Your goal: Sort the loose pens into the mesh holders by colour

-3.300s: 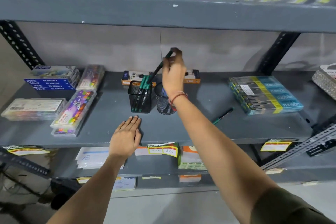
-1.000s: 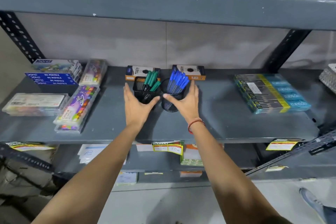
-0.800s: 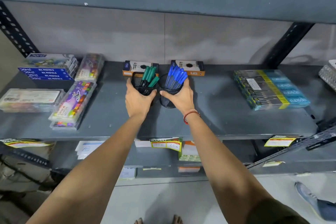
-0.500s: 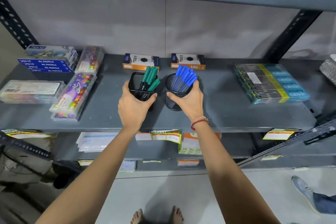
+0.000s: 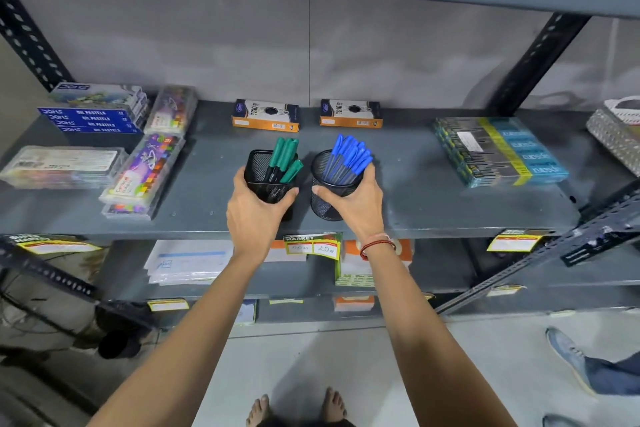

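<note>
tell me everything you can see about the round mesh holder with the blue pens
The round mesh holder is black wire mesh, cylindrical, upright near the front of the grey shelf. A bunch of blue pens leans right inside it. The right hand grips its front. It sits just right of the square holder.

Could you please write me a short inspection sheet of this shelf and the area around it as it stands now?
Surface: grey metal shelf, no loose pens seen on it.
Job's things: square mesh holder holds green pens; round mesh holder holds blue pens.
Clutter: two orange boxes behind; pastel boxes and clear crayon cases left; wrapped blue packs right.
Hands: left hand grips the square holder; right hand grips the round one.
Cables: nothing seen.
Surroundings: price label on the shelf edge; another person's shoe on the floor.
</note>
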{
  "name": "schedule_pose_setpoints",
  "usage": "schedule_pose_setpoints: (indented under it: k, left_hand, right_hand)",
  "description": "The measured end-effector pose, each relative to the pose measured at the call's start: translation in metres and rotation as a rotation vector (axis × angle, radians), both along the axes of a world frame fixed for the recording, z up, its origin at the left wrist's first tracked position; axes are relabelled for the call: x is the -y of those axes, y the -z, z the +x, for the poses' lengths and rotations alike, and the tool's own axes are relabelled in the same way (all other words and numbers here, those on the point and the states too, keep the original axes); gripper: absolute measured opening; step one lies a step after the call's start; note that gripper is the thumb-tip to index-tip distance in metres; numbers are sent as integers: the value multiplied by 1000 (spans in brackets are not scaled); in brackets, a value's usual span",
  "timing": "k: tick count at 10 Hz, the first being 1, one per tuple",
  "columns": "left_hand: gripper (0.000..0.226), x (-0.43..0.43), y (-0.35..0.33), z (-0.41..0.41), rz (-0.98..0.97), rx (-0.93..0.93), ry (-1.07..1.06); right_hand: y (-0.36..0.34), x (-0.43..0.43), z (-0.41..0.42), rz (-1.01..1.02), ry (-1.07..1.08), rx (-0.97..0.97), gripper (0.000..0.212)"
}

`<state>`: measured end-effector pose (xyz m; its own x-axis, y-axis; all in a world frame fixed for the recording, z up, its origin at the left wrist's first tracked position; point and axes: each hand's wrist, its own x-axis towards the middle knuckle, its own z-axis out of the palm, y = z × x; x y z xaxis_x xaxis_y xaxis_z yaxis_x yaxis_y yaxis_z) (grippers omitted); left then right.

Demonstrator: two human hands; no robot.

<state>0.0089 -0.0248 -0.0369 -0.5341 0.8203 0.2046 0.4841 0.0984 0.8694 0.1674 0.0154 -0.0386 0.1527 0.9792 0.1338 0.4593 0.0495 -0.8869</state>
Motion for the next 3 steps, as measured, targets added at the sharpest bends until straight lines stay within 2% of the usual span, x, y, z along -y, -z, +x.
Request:
schedule_pose_setpoints:
  k: [1, 2, 3]
  left_hand:
    - [104, 3, -7, -1, -96, 1, 55]
    - [111, 15, -11, -4, -169, -89, 119]
    - [90, 41, -31, -10, -115, -295, 115]
  right_hand:
    - [-6, 11, 4, -35, -3, 13, 103]
    - [-10, 31, 6, 9, 33, 104, 102]
    - [-24, 58, 7, 176, 45, 248, 65]
